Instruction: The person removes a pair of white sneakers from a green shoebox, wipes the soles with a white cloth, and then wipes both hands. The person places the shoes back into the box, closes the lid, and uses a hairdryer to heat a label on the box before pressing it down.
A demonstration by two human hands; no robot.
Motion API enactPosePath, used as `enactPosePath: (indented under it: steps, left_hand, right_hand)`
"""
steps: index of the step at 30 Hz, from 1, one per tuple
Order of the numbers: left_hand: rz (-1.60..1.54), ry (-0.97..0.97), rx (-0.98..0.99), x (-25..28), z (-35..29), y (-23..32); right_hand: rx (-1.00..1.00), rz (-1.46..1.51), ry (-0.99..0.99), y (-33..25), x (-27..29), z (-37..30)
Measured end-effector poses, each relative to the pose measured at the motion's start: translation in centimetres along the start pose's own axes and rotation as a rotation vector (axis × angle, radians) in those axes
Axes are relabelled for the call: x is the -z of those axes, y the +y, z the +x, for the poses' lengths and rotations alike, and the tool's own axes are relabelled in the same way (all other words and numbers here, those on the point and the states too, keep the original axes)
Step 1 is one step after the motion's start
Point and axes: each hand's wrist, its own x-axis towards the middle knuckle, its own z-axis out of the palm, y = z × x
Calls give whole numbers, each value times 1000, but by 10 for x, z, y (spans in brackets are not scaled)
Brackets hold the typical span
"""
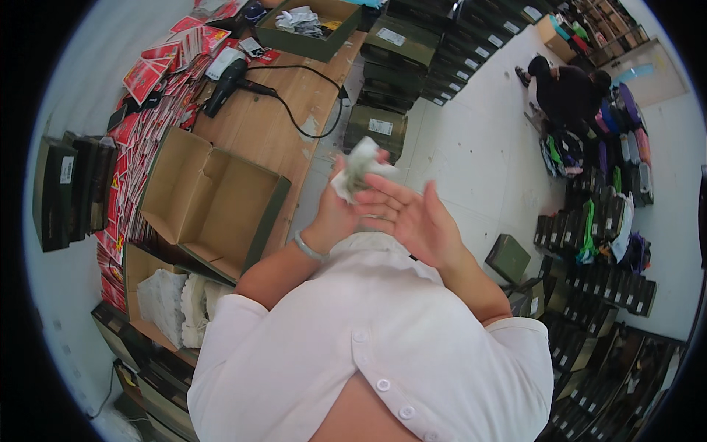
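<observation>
In front of my chest, my left hand (335, 208), with a pale band at the wrist, holds a crumpled white wad (362, 158) with a greyish-green patch. It looks like tissue paper or thin cloth; I cannot tell which. My right hand (421, 225) is turned palm up beside it, fingers stretched out and thumb apart. Its fingertips reach the lower side of the wad and overlap my left hand. The left fingers are partly hidden behind the wad. To the left, an open shoebox (234, 202) with a brown inside rests at the table's edge.
On the wooden table (294, 96) lie a black hair dryer (227, 85) with its cord and heaps of red printed cards (158, 70). Another box (147, 272) holds pale shoes and white paper. Shoebox stacks (398, 44) line the floor. A person in black (571, 92) crouches at far right.
</observation>
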Motion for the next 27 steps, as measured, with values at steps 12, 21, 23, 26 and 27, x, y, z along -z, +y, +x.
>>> enactPosePath:
  steps: [12,21,23,26,27]
  left_hand:
    - [76,-10,118,19,-13,-9]
    - [-39,3,197,37,10,-10]
    - [-116,-67,298,25,12,-10]
    - [56,-330,212,12,8,-9]
    - [17,-301,258,10,10,-8]
  right_hand:
    - [115,145,154,32,-2,-10]
    - [263,-542,847,60,57,-37]
    - [371,-826,734,56,50,-30]
    - [432,-1212,663,33,20,-14]
    - [417,-1260,668,30,17,-7]
